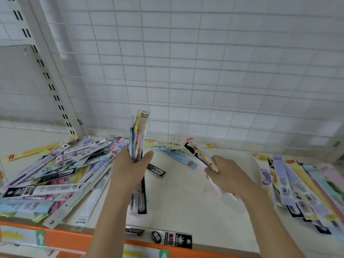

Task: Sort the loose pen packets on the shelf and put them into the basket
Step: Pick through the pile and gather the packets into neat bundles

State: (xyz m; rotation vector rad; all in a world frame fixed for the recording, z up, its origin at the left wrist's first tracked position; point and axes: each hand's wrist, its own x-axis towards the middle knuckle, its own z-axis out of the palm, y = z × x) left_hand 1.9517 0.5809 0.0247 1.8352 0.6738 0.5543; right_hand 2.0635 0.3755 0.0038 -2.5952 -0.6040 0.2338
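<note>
While both hands work over the shelf (186, 202), the left hand (128, 168) grips a bundle of pen packets (138, 138) upright, fingers curled round it w/ the thumb (148, 155) pressing on the right side; bundle tops stick up against the wire grid back panel (204, 62), lower ends hang below the wrist toward the near edge. Right hand (229, 175) is just right of centre, fingers clamped on a few packets (201, 155) tilted so the top ends point far-left; a pale pink end shows under the palm.

Loose packets lie in 3 groups on the shelf: a big messy pile at left (55, 174), crossing each other at all angles; a thinner scatter at the far middle (167, 146) along the back, incl. a black packet (156, 170) lying flat between the hands; and a neater fanned row at right (297, 189), mostly parallel, running near-right to far-left. One black packet (167, 237) lies along the near edge, partly over the orange front strip (74, 239). Strip carries label tags w/ green arrows (40, 237).

Slotted upright post (46, 71) stands at far left. Basket isn't visible. Hands are apart, not touching each other. Frame is a bit motion-blurred, so print on packets can't be read.
</note>
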